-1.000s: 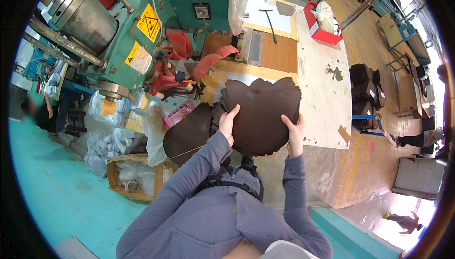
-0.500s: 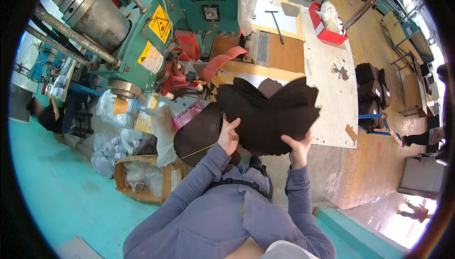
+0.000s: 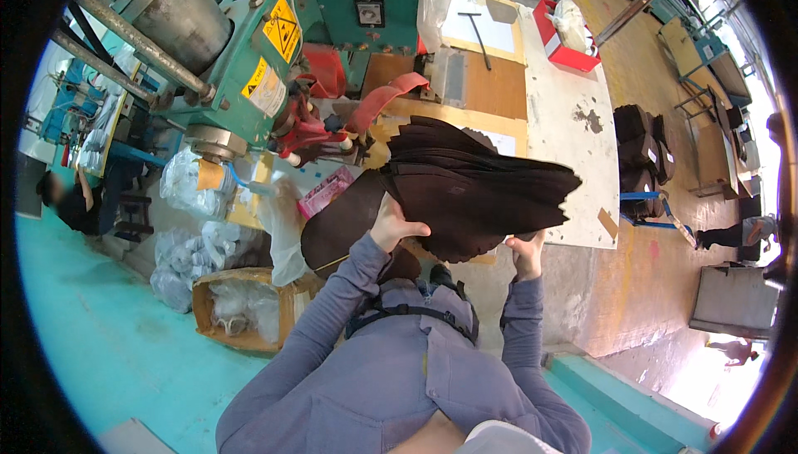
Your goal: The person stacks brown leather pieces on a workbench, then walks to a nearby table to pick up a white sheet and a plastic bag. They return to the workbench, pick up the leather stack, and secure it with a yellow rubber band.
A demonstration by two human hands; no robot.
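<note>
A thick stack of dark brown-black cut sheets (image 3: pixel 474 192) is held in front of me at the table's near edge, its layers fanned out unevenly along the far and right sides. My left hand (image 3: pixel 396 226) grips the near left edge, thumb on top and fingers hidden beneath. At the near right edge my right hand (image 3: pixel 526 253) pinches the stack, its fingers partly hidden. Just left of my left hand lies another dark rounded stack (image 3: pixel 339 219) with a thin yellow strip across it.
A green machine (image 3: pixel 249 63) with red straps (image 3: pixel 386 105) stands at the far left. On the white table (image 3: pixel 573 163) are a T-shaped tool (image 3: pixel 478 41) and a red box (image 3: pixel 568 38). A pink packet (image 3: pixel 326 192) and a carton of plastic bags (image 3: pixel 241 308) lie left. Another person (image 3: pixel 75 200) is far left.
The stack in my hands has gone from a bent, two-lobed shape to a flatter, fanned spread reaching farther right. Both hands still hold its near edge.
</note>
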